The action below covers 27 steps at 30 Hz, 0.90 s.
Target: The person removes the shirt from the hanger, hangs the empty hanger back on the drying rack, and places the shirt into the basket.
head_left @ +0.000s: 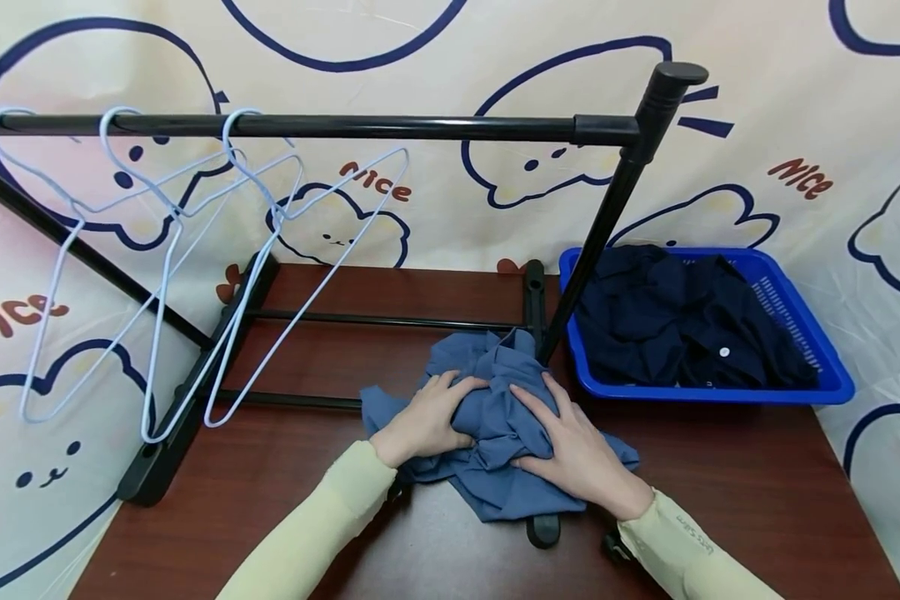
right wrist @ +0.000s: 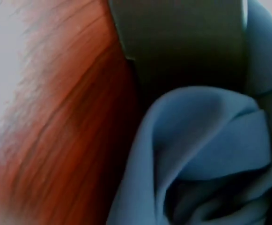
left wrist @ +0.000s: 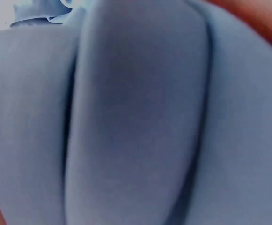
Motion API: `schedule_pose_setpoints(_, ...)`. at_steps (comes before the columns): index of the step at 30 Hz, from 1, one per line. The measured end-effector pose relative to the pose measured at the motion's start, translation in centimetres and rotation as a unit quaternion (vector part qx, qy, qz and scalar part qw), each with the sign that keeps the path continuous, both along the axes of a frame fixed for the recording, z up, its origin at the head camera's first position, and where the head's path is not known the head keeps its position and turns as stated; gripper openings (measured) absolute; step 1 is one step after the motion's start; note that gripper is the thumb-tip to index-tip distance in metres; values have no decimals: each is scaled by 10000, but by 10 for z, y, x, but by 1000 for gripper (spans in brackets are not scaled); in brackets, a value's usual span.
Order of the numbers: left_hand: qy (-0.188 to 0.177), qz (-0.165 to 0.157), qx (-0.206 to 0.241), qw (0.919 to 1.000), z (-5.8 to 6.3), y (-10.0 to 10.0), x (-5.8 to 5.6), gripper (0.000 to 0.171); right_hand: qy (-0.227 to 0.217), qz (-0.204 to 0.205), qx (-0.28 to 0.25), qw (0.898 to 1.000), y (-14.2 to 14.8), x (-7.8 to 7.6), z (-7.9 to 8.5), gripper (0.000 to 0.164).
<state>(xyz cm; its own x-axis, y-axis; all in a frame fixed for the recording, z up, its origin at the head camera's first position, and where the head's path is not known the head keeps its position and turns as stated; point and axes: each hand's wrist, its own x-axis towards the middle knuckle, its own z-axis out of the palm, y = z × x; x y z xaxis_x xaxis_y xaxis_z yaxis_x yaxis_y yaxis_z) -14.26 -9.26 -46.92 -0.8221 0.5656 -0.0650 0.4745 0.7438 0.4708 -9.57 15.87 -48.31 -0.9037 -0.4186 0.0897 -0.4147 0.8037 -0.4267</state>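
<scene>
A crumpled blue-grey cloth garment point(head_left: 495, 425) lies bunched on the table, over the right foot of a black rack. My left hand point(head_left: 427, 421) rests on its left side, thumb and fingers spread over the folds. On its right side lies my right hand point(head_left: 573, 446), with the fingers extended across the cloth. Folds of the garment point(left wrist: 136, 117) fill most of the left wrist view. In the right wrist view the garment point(right wrist: 210, 136) curls beside a dark foot piece point(right wrist: 187, 42). The fingers do not show in either wrist view.
Several light-blue hangers point(head_left: 168, 275) hang on the left part of the rack's black rail point(head_left: 420, 127). A blue basket point(head_left: 720, 395) holding dark navy clothing point(head_left: 675, 325) stands at the right, behind the rack's upright point(head_left: 607, 217). The table point(head_left: 750, 483) is brown wood.
</scene>
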Motion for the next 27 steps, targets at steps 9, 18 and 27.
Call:
schedule_pose_setpoints(9, 150, -410, 1289, 9907, -9, -10, -4, 49, 489, 186, -2, 9986, 2, -7, 8, 78)
schedule_pose_setpoints(18, 509, -264, 2496, 9667, -3, -10, -2, 38, 733, 212, -432, 9962, -1, -3, 26, 90)
schedule_pose_setpoints(27, 973, -125, 3882, 9164, 41, 8, 4, 30, 1259, 114, -1811, 9753, -4, 4, 76, 84)
